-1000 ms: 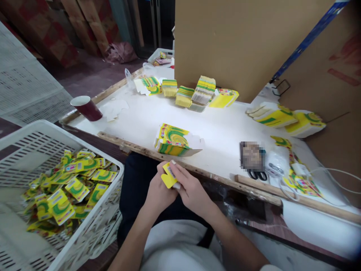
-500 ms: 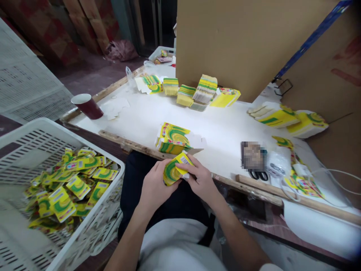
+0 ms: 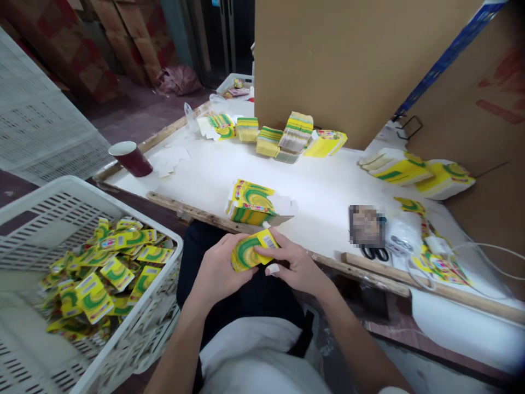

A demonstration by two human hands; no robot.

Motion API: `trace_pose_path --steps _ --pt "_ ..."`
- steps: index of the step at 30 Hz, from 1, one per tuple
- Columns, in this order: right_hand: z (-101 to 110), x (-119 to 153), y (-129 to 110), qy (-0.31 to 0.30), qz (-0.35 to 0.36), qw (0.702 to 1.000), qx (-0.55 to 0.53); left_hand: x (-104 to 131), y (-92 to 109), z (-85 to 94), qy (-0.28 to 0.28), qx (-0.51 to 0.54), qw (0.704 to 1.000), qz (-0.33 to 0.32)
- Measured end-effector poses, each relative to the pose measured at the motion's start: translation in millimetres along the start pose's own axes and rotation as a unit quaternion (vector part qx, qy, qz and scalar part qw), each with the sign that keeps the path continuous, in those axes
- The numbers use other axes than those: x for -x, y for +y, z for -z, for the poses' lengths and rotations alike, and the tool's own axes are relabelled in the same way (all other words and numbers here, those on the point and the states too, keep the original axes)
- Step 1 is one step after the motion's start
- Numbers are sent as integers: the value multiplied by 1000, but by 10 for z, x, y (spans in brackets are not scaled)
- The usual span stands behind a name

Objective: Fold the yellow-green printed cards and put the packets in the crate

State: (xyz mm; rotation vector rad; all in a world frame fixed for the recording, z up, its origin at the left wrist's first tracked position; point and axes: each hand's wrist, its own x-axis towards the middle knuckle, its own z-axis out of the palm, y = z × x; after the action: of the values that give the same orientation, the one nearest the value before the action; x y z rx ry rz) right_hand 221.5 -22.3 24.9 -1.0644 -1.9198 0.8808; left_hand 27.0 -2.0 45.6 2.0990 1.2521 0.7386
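Note:
My left hand [image 3: 219, 268] is wrapped round a yellow-and-green printed packet [image 3: 247, 253] with a barcode at its right end. Whether it is one packet or a small stack, I cannot tell. My right hand [image 3: 293, 261] grips the barcode end, one finger across the front and others behind the upper edge. White tape wraps the tip of its thumb, which stands a little off the packet. Just beyond the hands, an open yellow display box [image 3: 252, 200] lies at the table's front edge. Left of me, a white plastic crate [image 3: 172, 262] holds many similar packets [image 3: 117, 273].
Stacks of yellow cards [image 3: 297, 131] line the back of the white table [image 3: 197, 175], before a cardboard panel [image 3: 328, 60]. A dark red cup [image 3: 133, 160] stands at the left. Flattened boxes [image 3: 397, 167], black scissors [image 3: 375, 253] and a white cable [image 3: 488, 246] lie at the right.
The packet has shifted slightly down and left in my hands. My right thumb has come off its lower edge, so the white tape now shows.

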Motion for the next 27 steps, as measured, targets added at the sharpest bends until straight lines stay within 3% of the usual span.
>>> trace_pose_path --steps 5,11,14,17,19,22,25,27 --pt "-46 -15 -58 97 -79 990 -67 -3 31 -41 7 6 1000 8" --pt "-155 -60 -36 89 -102 979 -150 71 -99 49 25 -19 999 26" --pt "-100 -86 48 136 -134 964 -184 138 -360 237 96 -88 989 64" --pt "-49 -115 103 162 -159 961 -158 154 -682 543 186 -173 961 106" --pt "-49 -129 109 150 -160 965 -146 123 -859 766 300 -225 916 145" --pt "-81 -135 102 127 -150 972 -127 38 -984 970 378 -252 867 206" --pt "-77 -127 111 119 -144 979 -80 -18 -944 878 372 -254 864 224" --pt "-20 -135 125 138 -143 979 -48 -13 -870 661 335 -229 896 180"
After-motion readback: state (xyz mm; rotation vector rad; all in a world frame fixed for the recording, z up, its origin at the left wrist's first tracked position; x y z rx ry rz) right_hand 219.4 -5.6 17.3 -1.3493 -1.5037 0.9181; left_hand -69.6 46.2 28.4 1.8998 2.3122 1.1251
